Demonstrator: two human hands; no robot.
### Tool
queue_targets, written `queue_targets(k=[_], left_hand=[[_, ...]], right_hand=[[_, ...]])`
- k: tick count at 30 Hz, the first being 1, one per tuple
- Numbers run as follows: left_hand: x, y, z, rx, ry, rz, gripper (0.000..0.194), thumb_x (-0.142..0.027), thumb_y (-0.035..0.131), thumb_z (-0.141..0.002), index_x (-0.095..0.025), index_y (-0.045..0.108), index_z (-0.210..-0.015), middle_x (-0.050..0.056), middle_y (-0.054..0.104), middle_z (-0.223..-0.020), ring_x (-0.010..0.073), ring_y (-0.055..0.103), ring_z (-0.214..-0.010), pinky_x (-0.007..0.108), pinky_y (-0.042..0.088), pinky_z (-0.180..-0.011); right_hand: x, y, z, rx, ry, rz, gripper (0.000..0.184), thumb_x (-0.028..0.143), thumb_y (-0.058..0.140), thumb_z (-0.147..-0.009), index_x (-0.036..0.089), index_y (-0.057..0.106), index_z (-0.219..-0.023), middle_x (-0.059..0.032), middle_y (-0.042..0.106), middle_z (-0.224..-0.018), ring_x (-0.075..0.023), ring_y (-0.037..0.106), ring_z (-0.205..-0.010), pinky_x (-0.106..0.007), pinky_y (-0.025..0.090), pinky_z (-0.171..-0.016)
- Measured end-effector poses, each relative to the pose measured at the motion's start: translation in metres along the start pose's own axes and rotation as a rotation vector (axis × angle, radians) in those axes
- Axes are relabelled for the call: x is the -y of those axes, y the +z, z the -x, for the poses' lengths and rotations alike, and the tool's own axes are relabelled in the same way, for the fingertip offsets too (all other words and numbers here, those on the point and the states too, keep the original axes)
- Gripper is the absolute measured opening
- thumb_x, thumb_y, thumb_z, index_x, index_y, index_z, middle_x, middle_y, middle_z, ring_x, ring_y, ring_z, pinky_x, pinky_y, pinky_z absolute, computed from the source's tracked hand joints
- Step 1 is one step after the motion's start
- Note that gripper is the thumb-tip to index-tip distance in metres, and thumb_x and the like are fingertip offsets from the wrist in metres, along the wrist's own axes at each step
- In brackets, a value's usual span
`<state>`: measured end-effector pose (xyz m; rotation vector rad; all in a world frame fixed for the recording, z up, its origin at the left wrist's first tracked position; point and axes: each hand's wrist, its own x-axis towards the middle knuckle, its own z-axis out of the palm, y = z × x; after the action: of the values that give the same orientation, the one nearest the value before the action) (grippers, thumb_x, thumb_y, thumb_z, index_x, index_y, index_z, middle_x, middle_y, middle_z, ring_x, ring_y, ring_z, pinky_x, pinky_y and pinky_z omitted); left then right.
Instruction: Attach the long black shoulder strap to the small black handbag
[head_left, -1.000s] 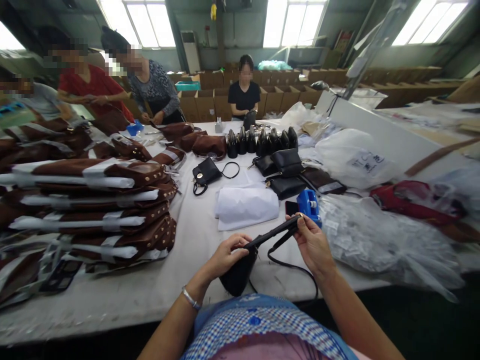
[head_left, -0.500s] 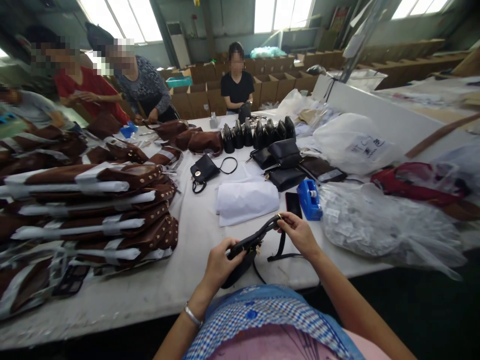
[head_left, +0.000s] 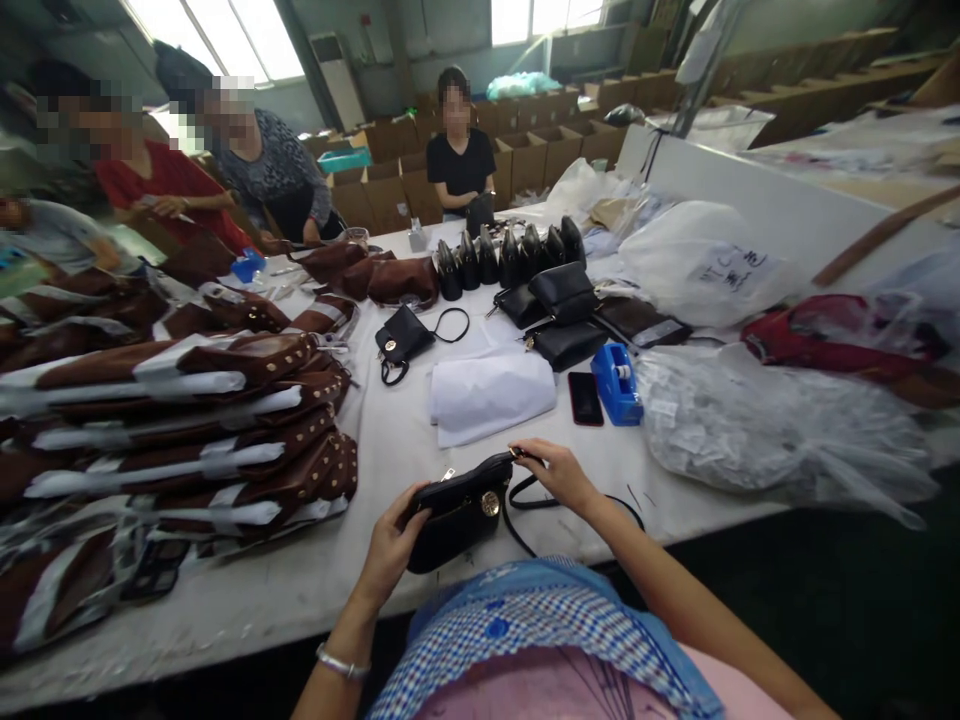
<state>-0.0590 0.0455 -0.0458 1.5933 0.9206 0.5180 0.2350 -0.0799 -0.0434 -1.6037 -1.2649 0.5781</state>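
Note:
A small black handbag [head_left: 450, 530] with a round gold emblem and a zipper is held upright at the table's near edge. My left hand [head_left: 394, 540] grips its left end, thumb on the front. At the upper right corner, my right hand [head_left: 553, 472] pinches the bag near the strap's metal fitting. The thin black strap [head_left: 517, 515] loops down onto the table to the right. Just beyond the bag lies a stack of folded white paper [head_left: 491, 395]. Another black handbag [head_left: 403, 337] with a gold emblem lies farther off, its strap looped out.
Stacked brown studded bags [head_left: 187, 430] crowd the left. At right are a red-edged phone [head_left: 585, 398], a blue tape dispenser [head_left: 618, 385] and a clear plastic bag [head_left: 750, 430]. Several black pouches [head_left: 510, 258] stand farther back. Co-workers stand across the table.
My left hand has moved left along the bag, and the bag has turned so its emblem front shows. My right hand has moved left and down, uncovering the phone.

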Motion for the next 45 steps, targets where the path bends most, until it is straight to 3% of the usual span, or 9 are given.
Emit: queue_targets(k=[4, 8, 12, 16, 20, 25, 29, 40, 45], left_hand=[[0.015, -0.012, 0.008, -0.082, -0.029, -0.035, 0.055, -0.054, 0.064, -0.085, -0.016, 0.057, -0.124, 0.012, 0.065, -0.126, 0.0277, 0.061, -0.121, 0.045, 0.044, -0.112], [0.019, -0.018, 0.022, -0.154, -0.022, -0.264, 0.049, -0.049, 0.057, -0.090, -0.019, 0.054, -0.128, 0.012, 0.064, -0.127, 0.0281, 0.062, -0.120, 0.045, 0.047, -0.109], [0.001, -0.008, 0.029, -0.230, 0.141, -0.546, 0.057, -0.038, 0.061, -0.089, -0.025, 0.045, -0.142, 0.011, 0.053, -0.143, 0.0285, 0.049, -0.135, 0.049, 0.038, -0.117], [-0.032, 0.011, 0.020, -0.180, 0.315, -0.677, 0.036, -0.036, 0.061, -0.092, -0.028, 0.061, -0.127, 0.006, 0.061, -0.135, 0.0268, 0.051, -0.130, 0.049, 0.039, -0.115], [-0.054, 0.022, 0.010, -0.039, 0.254, -0.561, 0.026, -0.029, 0.062, -0.093, -0.028, 0.067, -0.118, 0.003, 0.071, -0.113, 0.0224, 0.063, -0.108, 0.040, 0.050, -0.099], [-0.059, 0.020, 0.007, -0.100, 0.089, -0.252, 0.021, -0.027, 0.072, -0.082, -0.022, 0.071, -0.102, 0.003, 0.071, -0.100, 0.0200, 0.066, -0.095, 0.032, 0.053, -0.089], [-0.057, 0.013, 0.005, -0.025, -0.045, -0.049, 0.021, -0.031, 0.073, -0.078, -0.019, 0.072, -0.096, 0.003, 0.072, -0.093, 0.0185, 0.067, -0.089, 0.028, 0.053, -0.085], [-0.050, 0.001, 0.011, 0.007, -0.160, 0.193, 0.028, -0.039, 0.075, -0.078, -0.015, 0.067, -0.090, 0.001, 0.067, -0.085, 0.0120, 0.059, -0.078, 0.020, 0.044, -0.071], [-0.055, 0.000, 0.007, 0.054, -0.223, 0.250, 0.035, -0.041, 0.080, -0.075, -0.014, 0.065, -0.093, 0.001, 0.066, -0.081, 0.0104, 0.058, -0.075, 0.019, 0.044, -0.070]], right_hand=[[-0.014, 0.033, -0.005, 0.040, -0.050, 0.013, 0.026, 0.027, 0.059, -0.092, 0.024, 0.071, -0.115, -0.0064, 0.074, -0.112, -0.0215, 0.065, -0.104, -0.040, 0.051, -0.096], [-0.017, 0.053, -0.001, 0.055, -0.088, 0.002, 0.025, 0.025, 0.061, -0.091, 0.026, 0.072, -0.113, -0.0052, 0.073, -0.113, -0.0220, 0.063, -0.105, -0.042, 0.050, -0.098], [-0.009, 0.060, 0.002, 0.056, -0.089, -0.035, 0.024, 0.024, 0.062, -0.091, 0.025, 0.072, -0.112, -0.0077, 0.072, -0.116, -0.0232, 0.062, -0.109, -0.043, 0.048, -0.100], [0.011, 0.064, 0.000, 0.124, -0.105, -0.111, 0.022, 0.024, 0.065, -0.090, 0.025, 0.072, -0.111, -0.0063, 0.072, -0.113, -0.0212, 0.064, -0.107, -0.038, 0.049, -0.099], [0.034, 0.068, -0.001, 0.234, -0.120, -0.187, 0.023, 0.025, 0.067, -0.089, 0.026, 0.071, -0.112, -0.0028, 0.074, -0.105, -0.0190, 0.067, -0.098, -0.032, 0.051, -0.092], [0.050, 0.067, -0.003, 0.301, -0.080, -0.232, 0.032, 0.027, 0.075, -0.083, 0.025, 0.070, -0.114, -0.0017, 0.074, -0.105, -0.0189, 0.067, -0.097, -0.029, 0.050, -0.089], [0.056, 0.064, -0.006, 0.315, -0.060, -0.219, 0.021, 0.025, 0.072, -0.085, 0.024, 0.072, -0.106, -0.0014, 0.073, -0.097, -0.0180, 0.066, -0.091, -0.028, 0.049, -0.085], [0.061, 0.078, -0.002, 0.327, -0.079, -0.191, 0.014, 0.021, 0.064, -0.091, 0.021, 0.067, -0.105, -0.0014, 0.066, -0.095, -0.0165, 0.062, -0.091, -0.027, 0.046, -0.085], [0.067, 0.075, -0.006, 0.373, -0.114, -0.147, 0.028, 0.025, 0.073, -0.085, 0.025, 0.066, -0.111, -0.0008, 0.066, -0.100, -0.0172, 0.062, -0.093, -0.027, 0.045, -0.084]])
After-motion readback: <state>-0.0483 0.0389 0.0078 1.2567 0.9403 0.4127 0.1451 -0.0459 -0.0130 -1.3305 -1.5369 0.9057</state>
